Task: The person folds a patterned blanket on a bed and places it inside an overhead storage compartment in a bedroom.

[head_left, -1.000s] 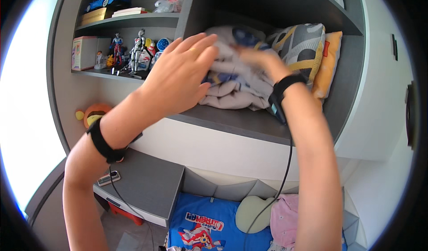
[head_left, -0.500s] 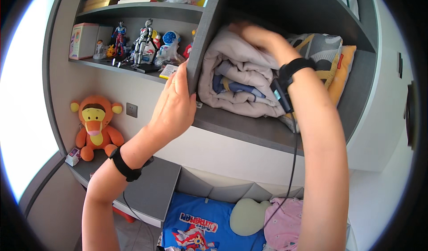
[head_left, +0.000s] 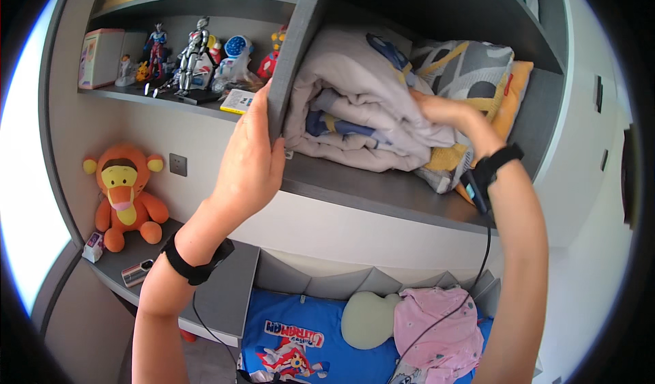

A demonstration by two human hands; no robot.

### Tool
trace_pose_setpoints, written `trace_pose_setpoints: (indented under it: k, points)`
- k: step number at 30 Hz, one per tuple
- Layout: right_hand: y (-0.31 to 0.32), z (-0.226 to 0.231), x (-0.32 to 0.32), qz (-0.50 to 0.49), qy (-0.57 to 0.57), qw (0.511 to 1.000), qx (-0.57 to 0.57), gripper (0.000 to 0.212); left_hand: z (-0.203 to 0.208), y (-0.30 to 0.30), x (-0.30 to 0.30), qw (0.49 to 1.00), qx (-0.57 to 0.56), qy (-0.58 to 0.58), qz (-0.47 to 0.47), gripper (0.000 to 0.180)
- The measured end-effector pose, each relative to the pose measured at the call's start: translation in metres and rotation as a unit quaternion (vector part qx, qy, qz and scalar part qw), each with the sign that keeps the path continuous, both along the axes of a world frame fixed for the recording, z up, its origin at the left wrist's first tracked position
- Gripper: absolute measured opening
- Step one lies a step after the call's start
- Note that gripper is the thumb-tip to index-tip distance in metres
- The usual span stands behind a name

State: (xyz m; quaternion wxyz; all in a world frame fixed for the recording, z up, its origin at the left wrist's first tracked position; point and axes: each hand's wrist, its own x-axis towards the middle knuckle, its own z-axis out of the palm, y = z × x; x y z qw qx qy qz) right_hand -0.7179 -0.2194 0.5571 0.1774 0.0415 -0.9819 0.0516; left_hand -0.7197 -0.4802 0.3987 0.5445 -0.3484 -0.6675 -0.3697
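Note:
A folded light grey quilt (head_left: 368,97) with blue patterned patches lies in the dark grey cabinet compartment at the upper right. My right hand (head_left: 447,111) presses against the quilt's right side, beside the pillows. Its fingers are mostly hidden in the folds, so their grip does not show. Closed round the front edge of the upright cabinet divider (head_left: 292,63) is my left hand (head_left: 249,155), thumb on one side and fingers on the other. Right of the quilt lean a grey-and-yellow patterned pillow (head_left: 467,70) and an orange pillow (head_left: 520,87).
Toy figures (head_left: 194,60) and a box (head_left: 101,58) stand on the left shelf. Below, an orange plush toy (head_left: 124,193) sits on a grey desk (head_left: 218,282). A bed holds a blue pillow (head_left: 293,329), and a black cable (head_left: 471,282) trails from my right wrist.
My right hand has moved from the quilt's top back down to its right side. More blue pattern shows on top, and the quilt's right part spreads lower. My left hand stays on the divider.

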Motion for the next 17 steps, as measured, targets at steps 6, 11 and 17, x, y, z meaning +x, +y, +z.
trace_pose_setpoints:
  k: [6,11,17]
  points:
    - [-0.002,-0.060,0.105,0.110,0.179,0.976,-0.054,0.035,-0.003,0.010,-0.001,0.999,0.039,0.007,0.007,0.051]
    - [-0.006,-0.183,0.220,0.152,0.139,0.977,0.048,0.034,-0.017,0.004,-0.010,0.997,0.075,-0.030,0.014,0.049]
    - [0.012,-0.392,0.301,-0.027,-0.087,0.924,-0.371,0.028,-0.015,0.012,-0.004,0.994,0.096,-0.057,-0.020,0.046]
